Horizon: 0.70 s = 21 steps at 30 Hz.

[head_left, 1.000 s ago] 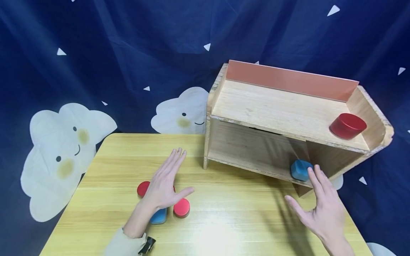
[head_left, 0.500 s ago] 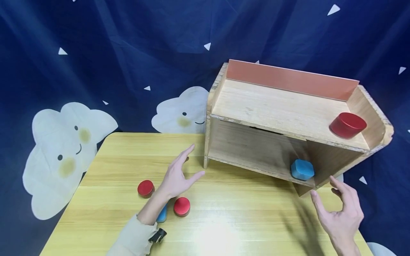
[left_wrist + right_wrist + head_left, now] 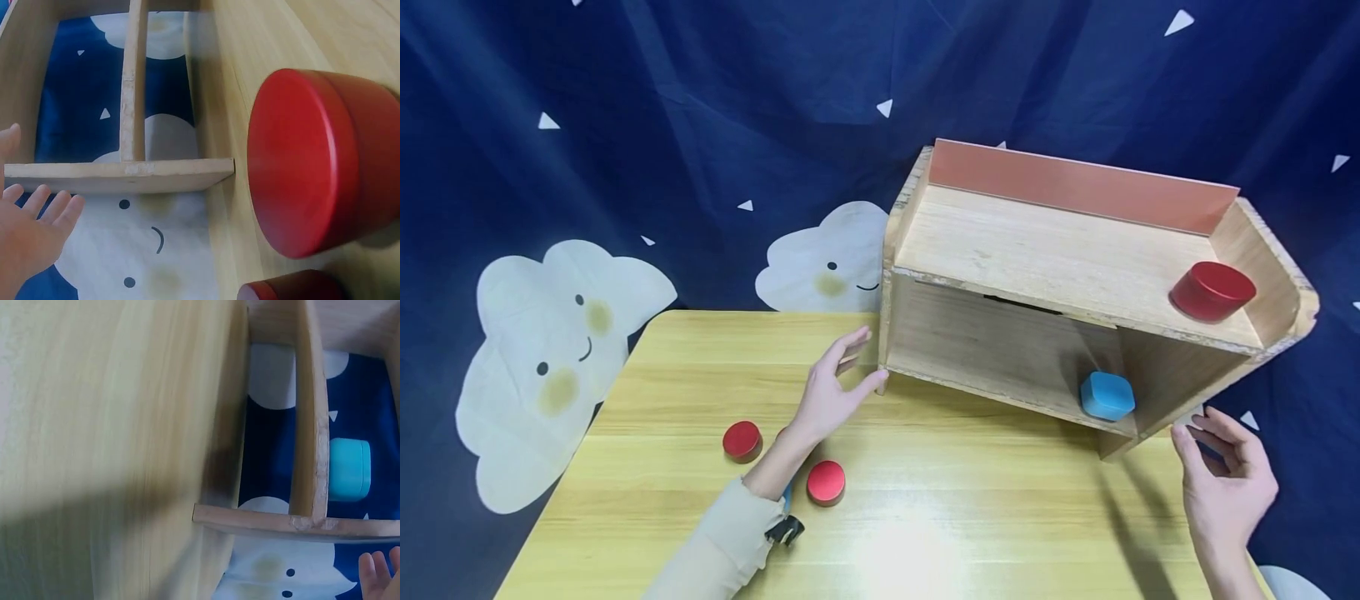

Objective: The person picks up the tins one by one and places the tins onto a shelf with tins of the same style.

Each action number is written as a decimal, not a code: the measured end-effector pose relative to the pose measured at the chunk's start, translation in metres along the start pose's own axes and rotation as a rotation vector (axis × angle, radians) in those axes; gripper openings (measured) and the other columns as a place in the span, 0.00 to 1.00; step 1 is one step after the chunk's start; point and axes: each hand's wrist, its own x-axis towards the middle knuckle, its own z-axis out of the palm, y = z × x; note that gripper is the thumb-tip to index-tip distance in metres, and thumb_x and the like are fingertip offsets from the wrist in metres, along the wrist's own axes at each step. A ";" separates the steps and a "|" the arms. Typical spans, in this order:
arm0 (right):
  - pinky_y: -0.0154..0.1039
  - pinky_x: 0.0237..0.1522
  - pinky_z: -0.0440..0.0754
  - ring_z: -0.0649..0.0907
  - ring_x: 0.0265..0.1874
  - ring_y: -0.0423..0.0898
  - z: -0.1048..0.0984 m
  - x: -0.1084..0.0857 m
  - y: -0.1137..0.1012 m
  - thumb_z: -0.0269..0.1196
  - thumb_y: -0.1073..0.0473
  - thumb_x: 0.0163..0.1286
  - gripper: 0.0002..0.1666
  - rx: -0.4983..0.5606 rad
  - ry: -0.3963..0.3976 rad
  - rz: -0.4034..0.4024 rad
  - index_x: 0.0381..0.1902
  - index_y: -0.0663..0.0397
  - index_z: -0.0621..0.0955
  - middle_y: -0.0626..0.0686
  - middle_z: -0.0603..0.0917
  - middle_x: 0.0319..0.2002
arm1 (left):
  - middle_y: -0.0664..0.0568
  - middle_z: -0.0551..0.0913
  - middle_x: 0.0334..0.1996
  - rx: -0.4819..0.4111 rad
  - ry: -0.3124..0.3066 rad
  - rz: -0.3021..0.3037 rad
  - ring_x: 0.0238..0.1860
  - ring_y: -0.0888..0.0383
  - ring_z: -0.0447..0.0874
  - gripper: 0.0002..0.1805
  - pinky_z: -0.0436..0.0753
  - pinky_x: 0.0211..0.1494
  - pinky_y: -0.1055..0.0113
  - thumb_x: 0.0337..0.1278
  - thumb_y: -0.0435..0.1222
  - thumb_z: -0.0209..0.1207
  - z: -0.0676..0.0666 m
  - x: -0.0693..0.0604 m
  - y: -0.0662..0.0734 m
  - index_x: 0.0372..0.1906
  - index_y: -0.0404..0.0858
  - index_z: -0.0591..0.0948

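A two-level wooden shelf [image 3: 1045,242] with a pinkish back strip stands on the table. Beside its left side panel is my left hand [image 3: 831,396], fingers spread and lightly bent, thumb close to the panel's front edge. Outside the right side panel, my right hand [image 3: 1228,475] has bent fingers and its thumb near the panel. The right wrist view shows the fingers [image 3: 378,575] apart from the wood; left contact is hard to tell. A blue rounded tin [image 3: 1107,396] sits on the lower level at the right. A round red tin [image 3: 1212,292] occupies the upper level's right end.
Two round red tins, one left [image 3: 742,442] and one right [image 3: 826,483] of my left forearm, stand on the table [image 3: 970,483]. The forearm mostly hides a blue tin [image 3: 787,497] and another reddish thing. A dark blue curtain [image 3: 737,100] hangs behind.
My left hand has moved right and forward to the shelf's left side. My right hand has moved from before the blue tin to outside the right panel, its fingers bending. The shelf has stayed put.
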 end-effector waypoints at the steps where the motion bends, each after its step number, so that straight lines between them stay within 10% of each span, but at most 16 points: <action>1: 0.18 0.36 0.83 0.89 0.35 0.28 0.000 0.001 0.001 0.70 0.80 0.58 0.25 0.023 0.002 0.010 0.56 0.76 0.83 0.34 0.90 0.37 | 0.41 0.80 0.71 -0.010 0.003 -0.006 0.71 0.39 0.79 0.37 0.80 0.73 0.47 0.61 0.33 0.73 0.001 0.002 0.000 0.75 0.38 0.73; 11: 0.20 0.35 0.85 0.90 0.31 0.34 0.007 0.010 0.009 0.69 0.84 0.55 0.25 0.267 0.014 0.037 0.53 0.77 0.83 0.43 0.92 0.33 | 0.40 0.82 0.65 -0.060 0.050 -0.024 0.67 0.41 0.82 0.31 0.81 0.73 0.49 0.62 0.32 0.71 0.014 0.021 0.000 0.70 0.35 0.76; 21: 0.22 0.31 0.85 0.90 0.27 0.34 0.015 0.012 0.010 0.67 0.87 0.53 0.24 0.298 0.030 0.026 0.50 0.76 0.85 0.44 0.91 0.31 | 0.36 0.82 0.56 -0.091 0.158 -0.015 0.58 0.41 0.82 0.26 0.86 0.65 0.49 0.62 0.29 0.70 0.028 0.036 -0.002 0.63 0.30 0.77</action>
